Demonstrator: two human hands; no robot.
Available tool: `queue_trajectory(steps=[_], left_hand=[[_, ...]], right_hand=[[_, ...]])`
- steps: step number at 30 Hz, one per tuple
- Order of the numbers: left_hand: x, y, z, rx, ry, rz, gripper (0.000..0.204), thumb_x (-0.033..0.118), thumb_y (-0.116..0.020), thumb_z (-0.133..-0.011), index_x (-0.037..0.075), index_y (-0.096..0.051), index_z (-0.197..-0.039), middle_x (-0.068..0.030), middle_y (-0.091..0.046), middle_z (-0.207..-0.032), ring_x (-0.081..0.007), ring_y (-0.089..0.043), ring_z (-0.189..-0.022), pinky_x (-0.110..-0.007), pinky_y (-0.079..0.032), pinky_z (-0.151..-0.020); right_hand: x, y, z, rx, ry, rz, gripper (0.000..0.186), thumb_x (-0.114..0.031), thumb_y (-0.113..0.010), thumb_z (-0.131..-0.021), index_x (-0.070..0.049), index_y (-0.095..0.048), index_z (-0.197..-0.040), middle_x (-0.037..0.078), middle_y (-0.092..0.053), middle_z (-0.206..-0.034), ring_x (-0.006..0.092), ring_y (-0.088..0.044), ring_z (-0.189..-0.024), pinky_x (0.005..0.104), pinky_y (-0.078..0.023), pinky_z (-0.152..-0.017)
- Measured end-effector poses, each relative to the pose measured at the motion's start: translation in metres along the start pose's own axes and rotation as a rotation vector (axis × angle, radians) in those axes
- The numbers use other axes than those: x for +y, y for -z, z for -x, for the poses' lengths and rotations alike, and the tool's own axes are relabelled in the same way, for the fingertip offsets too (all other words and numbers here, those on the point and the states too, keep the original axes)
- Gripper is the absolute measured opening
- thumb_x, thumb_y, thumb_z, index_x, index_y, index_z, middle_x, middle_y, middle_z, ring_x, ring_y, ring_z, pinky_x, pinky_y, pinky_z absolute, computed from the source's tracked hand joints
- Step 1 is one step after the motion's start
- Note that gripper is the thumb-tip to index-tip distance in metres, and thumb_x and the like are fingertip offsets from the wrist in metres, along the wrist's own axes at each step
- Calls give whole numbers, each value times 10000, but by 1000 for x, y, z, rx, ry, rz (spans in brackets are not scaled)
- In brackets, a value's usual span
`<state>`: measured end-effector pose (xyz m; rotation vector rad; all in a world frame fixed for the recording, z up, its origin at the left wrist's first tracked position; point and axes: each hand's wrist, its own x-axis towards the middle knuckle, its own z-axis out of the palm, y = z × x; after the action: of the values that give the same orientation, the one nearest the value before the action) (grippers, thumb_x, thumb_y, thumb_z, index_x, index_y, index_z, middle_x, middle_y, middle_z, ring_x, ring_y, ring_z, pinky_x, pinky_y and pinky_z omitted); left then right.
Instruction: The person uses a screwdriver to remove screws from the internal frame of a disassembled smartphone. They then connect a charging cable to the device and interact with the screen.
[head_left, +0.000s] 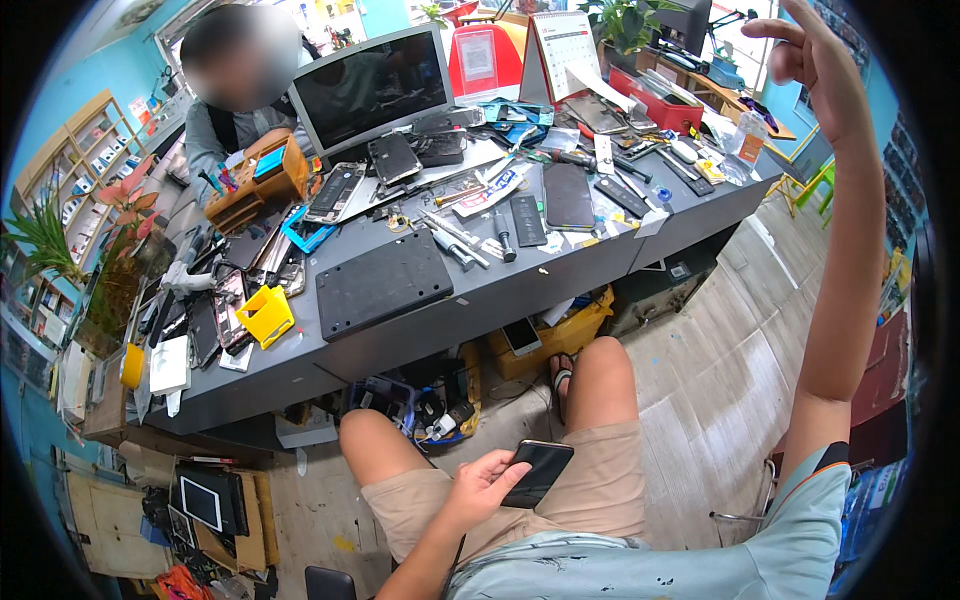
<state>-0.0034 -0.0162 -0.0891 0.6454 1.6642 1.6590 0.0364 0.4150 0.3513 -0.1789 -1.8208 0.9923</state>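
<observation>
My left hand (478, 495) is closed around a dark smartphone (541, 470), held over my lap with its black screen facing up. My right arm reaches up at the right side of the view, well away from the desk. At its end my right hand (815, 65) is raised with nothing in it, one finger stretched to the left and the others partly bent. Ahead of my knees, a flat black laptop-like panel (385, 283) lies along the desk's front edge. Beside it are a screwdriver (503, 238), a black phone battery (527, 220) and a dark phone (569, 196).
The grey desk (590, 268) carries a monitor (372, 88), a yellow phone stand (266, 316), many phone parts and a desk calendar (562, 55). Across it sits a person in a grey sleeve (205, 142). Under the desk stand a yellow box (580, 330) and a parts bin (465, 375).
</observation>
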Motion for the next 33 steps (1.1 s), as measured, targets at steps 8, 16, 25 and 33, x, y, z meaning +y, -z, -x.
queue_trajectory(steps=[8, 16, 25, 33], left_hand=[[-11, 5, 12, 82, -43, -2, 216, 149, -779, -1083, -34, -761, -1195, -22, -813, -1011, -45, -693, -902, -248, -582, -817], [-15, 10, 5, 103, -11, 49, 196, 138, -763, -1093, -31, -769, -1192, -15, -816, -1035, -36, -685, -914, -241, -576, -833], [-42, 20, 1, 158, 29, 149, 187, 102, -724, -1112, -29, -744, -1244, -51, -812, -1094, -77, -726, -955, -252, -584, -891], [-26, 8, 4, 171, 43, 168, 200, 127, -745, -1106, -33, -759, -1224, -13, -804, -1050, -43, -673, -919, -223, -551, -837]], right_hand=[[56, -26, 99, -397, 37, 15, 586, -383, -634, -1131, -11, -587, -1582, 153, -812, -964, 151, -726, -627, 271, -567, -577], [149, -93, 339, -765, -482, 193, 620, -311, -852, -991, -19, -681, -1511, 215, -761, -1362, 284, -764, -1178, 406, -629, -968], [194, -38, 363, -527, -528, -120, 949, -442, -840, -975, -130, -395, -1753, 121, -263, -1845, 322, -341, -1664, 540, -383, -1286], [185, -41, 355, -545, -386, 128, 1108, -545, -887, -893, -133, -350, -1770, 176, -161, -1876, 387, -173, -1727, 556, -237, -1358]])
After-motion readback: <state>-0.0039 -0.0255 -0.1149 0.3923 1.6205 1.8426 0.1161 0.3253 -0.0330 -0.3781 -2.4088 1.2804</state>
